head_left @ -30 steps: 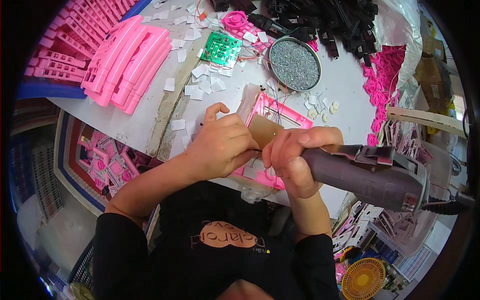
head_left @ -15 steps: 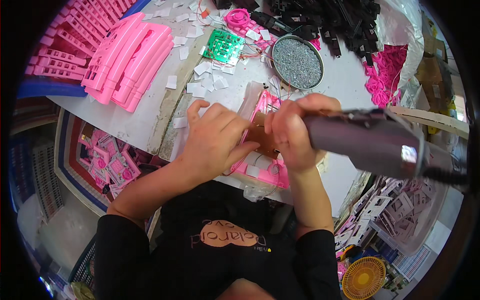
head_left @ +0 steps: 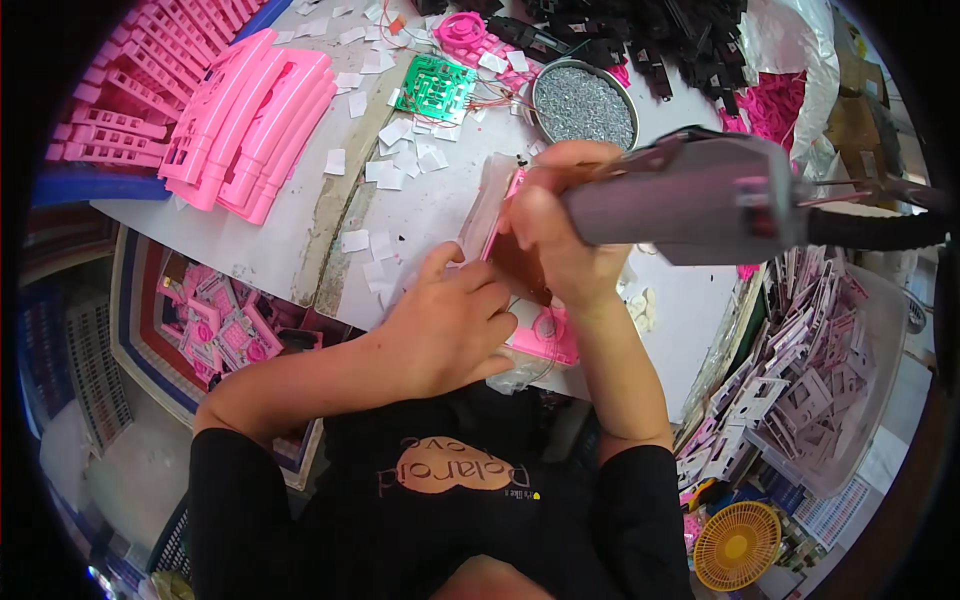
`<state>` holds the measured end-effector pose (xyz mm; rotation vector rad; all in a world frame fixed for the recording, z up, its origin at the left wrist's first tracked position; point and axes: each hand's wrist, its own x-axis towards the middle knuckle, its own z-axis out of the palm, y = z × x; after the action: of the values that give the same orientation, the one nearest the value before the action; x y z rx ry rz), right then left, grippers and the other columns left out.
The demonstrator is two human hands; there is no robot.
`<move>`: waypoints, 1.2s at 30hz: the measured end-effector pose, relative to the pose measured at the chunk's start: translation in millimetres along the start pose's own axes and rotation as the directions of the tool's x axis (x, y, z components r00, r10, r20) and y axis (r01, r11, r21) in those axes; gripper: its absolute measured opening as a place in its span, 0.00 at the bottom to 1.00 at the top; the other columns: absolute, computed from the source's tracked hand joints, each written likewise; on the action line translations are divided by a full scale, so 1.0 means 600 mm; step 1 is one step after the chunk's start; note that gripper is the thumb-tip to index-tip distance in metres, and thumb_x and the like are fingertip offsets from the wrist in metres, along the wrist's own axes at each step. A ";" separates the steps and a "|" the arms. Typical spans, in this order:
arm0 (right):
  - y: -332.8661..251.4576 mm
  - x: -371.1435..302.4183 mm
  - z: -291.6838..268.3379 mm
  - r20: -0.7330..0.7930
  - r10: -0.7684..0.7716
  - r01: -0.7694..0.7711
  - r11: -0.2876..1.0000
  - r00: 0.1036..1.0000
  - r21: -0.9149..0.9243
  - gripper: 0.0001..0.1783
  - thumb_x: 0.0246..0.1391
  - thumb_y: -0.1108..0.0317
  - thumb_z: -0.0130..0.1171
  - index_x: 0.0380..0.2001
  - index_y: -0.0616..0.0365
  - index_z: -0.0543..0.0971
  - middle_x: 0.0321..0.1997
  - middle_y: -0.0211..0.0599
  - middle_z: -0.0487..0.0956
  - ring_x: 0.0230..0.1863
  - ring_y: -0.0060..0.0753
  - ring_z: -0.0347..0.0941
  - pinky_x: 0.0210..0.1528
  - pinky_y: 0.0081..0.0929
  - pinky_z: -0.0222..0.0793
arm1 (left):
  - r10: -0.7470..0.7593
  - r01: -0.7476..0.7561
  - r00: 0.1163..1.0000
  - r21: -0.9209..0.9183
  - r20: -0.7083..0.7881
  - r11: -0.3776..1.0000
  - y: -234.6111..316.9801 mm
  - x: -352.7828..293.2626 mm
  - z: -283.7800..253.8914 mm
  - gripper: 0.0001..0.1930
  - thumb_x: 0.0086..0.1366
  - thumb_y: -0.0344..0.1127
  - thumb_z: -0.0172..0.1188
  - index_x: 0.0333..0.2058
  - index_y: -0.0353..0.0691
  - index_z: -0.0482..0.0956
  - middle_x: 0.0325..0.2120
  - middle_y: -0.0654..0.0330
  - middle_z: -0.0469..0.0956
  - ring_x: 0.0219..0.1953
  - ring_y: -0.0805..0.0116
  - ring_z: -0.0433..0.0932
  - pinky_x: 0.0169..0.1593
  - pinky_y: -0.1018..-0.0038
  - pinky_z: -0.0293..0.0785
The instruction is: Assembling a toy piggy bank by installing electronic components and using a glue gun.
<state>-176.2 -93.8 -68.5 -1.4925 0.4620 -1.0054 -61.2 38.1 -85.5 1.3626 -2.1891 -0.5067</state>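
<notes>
A grey pistol-like power screwdriver [head_left: 680,205] with a black cord is gripped in my right hand [head_left: 565,235], its body pointing off to the right. That hand is over a pink plastic housing [head_left: 545,338] at the table's front edge, and its tip is hidden behind my fingers. Inside the housing lies a brown circuit board [head_left: 520,268], partly covered by the hand. My left hand [head_left: 450,325] is at the housing's left side with loosely bent, spread fingers, and I see nothing held in it. Clear plastic film [head_left: 485,195] runs along the housing's left edge.
A round tin of small screws [head_left: 585,105] stands beyond the housing, beside a green circuit board [head_left: 436,88] with wires. Pink curved shells [head_left: 250,125] are stacked at left, black parts [head_left: 660,40] piled at the back. Bins of pink parts [head_left: 225,325] and pale frames [head_left: 800,380] flank me.
My right hand and the screwdriver have moved up and left, with the tool's rear end raised. My left hand has shifted down toward me, its thumb leaving the board.
</notes>
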 end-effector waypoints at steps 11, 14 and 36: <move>-0.054 -0.102 -0.102 0.056 0.111 -0.059 0.818 0.992 -0.572 0.29 0.45 0.75 0.69 0.54 0.59 0.76 0.49 0.40 0.77 0.54 0.42 0.70 0.54 0.36 0.70 | -0.034 0.042 0.996 -0.095 0.086 0.995 0.001 0.016 0.005 0.08 0.57 0.35 0.67 0.35 0.46 0.79 0.33 0.63 0.74 0.44 0.61 0.72 0.52 0.57 0.60; -0.061 -0.124 -0.112 0.299 0.124 0.120 0.724 0.946 -0.680 0.24 0.40 0.77 0.67 0.46 0.55 0.80 0.48 0.39 0.77 0.53 0.47 0.70 0.53 0.38 0.70 | -0.094 0.115 0.991 -0.229 0.100 0.967 -0.009 0.026 0.008 0.08 0.58 0.33 0.66 0.35 0.45 0.78 0.33 0.60 0.75 0.42 0.58 0.74 0.49 0.60 0.64; -0.024 -0.117 -0.080 0.205 0.116 0.068 0.695 0.972 -0.716 0.05 0.50 0.69 0.66 0.28 0.54 0.79 0.27 0.31 0.75 0.37 0.41 0.67 0.43 0.37 0.62 | -0.179 0.159 0.982 -0.247 -0.061 0.956 -0.032 0.030 -0.001 0.05 0.56 0.32 0.68 0.31 0.45 0.80 0.28 0.66 0.77 0.36 0.64 0.74 0.44 0.62 0.58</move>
<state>-256.5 -65.1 -82.0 -2.2810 0.7580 -0.6137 -54.1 13.6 -91.8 1.4164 -1.8833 -0.7403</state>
